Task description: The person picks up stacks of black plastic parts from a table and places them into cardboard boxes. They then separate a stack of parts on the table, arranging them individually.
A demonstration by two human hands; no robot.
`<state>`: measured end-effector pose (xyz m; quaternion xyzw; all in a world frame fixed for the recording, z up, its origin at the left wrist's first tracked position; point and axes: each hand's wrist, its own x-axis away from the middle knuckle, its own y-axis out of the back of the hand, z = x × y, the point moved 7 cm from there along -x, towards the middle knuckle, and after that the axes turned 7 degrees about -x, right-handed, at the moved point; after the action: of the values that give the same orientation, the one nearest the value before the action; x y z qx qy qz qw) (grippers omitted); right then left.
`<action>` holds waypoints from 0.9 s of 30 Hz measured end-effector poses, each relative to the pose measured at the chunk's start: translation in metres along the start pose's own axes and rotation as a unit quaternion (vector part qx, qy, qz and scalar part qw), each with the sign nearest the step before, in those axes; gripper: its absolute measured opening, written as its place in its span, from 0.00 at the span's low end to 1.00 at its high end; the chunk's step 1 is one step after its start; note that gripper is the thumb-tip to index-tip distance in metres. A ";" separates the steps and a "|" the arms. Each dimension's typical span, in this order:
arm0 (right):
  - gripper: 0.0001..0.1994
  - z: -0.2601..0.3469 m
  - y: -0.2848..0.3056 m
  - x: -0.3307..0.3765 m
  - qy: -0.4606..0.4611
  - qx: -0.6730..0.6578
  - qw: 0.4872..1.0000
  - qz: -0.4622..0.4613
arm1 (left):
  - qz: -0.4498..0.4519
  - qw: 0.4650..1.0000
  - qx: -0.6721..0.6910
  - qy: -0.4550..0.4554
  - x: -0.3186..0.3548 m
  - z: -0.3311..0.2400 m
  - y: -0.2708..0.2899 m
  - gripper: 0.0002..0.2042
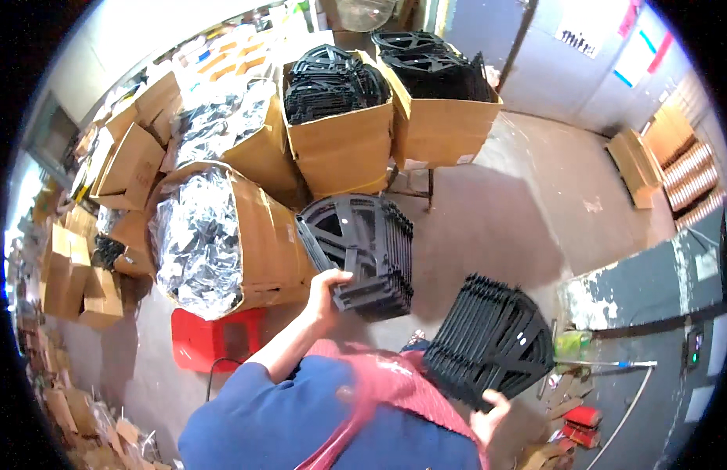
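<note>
Stacks of flat black plastic frames fill both hands, two in all. The left hand [326, 294] is curled shut around the lower edge of one stack [363, 254], held on edge in front of the chest; its broad face turns toward the left, and the stack's axis runs roughly level, left to right. The right hand [489, 415] grips the bottom corner of the second stack [493, 345], fingers closed under it; this one tilts, its layers running from lower left up toward the right. Behind stand four open cardboard boxes: two [348, 145] [442, 125] heaped with black frames, two [265, 235] [261, 149] lined with silvery plastic. One red stool [214, 341] sits on the floor beneath.
</note>
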<state>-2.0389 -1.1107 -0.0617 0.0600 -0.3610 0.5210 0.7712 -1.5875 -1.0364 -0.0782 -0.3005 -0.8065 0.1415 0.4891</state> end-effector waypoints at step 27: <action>0.08 -0.141 -0.708 -0.117 -0.321 0.187 0.851 0.372 | -0.242 0.765 0.260 -0.538 -0.040 -0.381 0.092 0.26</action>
<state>-1.3923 -1.4522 -0.0362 0.2279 -0.4796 0.7784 0.3349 -1.2093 -1.0142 0.0292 0.1683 -0.9158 0.3609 0.0525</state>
